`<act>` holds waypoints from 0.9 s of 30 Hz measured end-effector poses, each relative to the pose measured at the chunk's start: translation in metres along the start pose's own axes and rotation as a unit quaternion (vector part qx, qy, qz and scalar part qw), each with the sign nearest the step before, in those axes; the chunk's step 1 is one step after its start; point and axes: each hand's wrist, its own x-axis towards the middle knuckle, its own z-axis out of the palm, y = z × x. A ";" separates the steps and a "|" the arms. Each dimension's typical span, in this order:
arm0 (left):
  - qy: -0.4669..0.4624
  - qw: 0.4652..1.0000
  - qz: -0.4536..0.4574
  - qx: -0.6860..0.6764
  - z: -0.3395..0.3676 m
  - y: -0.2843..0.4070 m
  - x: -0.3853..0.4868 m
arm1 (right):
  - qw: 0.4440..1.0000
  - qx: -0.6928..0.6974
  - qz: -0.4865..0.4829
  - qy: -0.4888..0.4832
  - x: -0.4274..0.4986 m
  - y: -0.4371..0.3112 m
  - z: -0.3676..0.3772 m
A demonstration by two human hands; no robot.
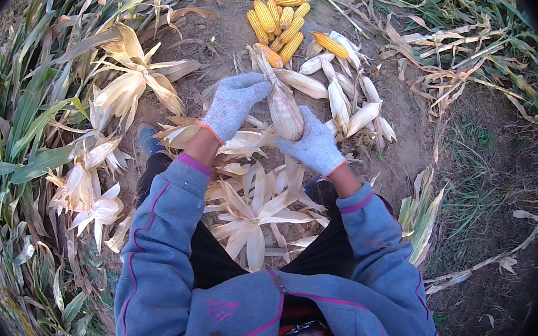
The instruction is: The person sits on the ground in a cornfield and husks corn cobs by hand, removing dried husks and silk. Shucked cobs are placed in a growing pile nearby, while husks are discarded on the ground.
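An ear of corn in its pale, purple-tinged husk (285, 110) is held up in front of me. My right hand (314, 143), in a light knit work glove, grips its thick lower end. At the upper part of the husk, my gloved left hand (238, 104) pinches with thumb and fingers. Beyond the hands lies a pile of husked yellow corn cobs (291, 32). Unhusked ears (339, 103) are heaped to the right of the held one, and a single bare cob (330, 44) rests on top of them.
Empty, splayed husks (252, 220) litter the soil between my legs. More peeled husks (136, 78) lie at the left, against a bank of cut corn stalks (27, 128). Dry stalks and leaves (461, 42) cover the ground at the upper right.
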 end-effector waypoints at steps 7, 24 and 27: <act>0.016 0.994 0.029 0.101 -0.001 0.006 -0.004 | 0.995 0.069 0.015 -0.070 0.003 -0.003 -0.001; -0.003 0.990 -0.048 -0.132 0.000 -0.015 0.003 | 0.950 0.258 0.014 -0.174 0.005 0.004 0.000; 0.052 0.988 -0.046 -0.141 0.006 -0.012 0.000 | 0.957 0.240 0.047 -0.158 0.007 0.006 0.005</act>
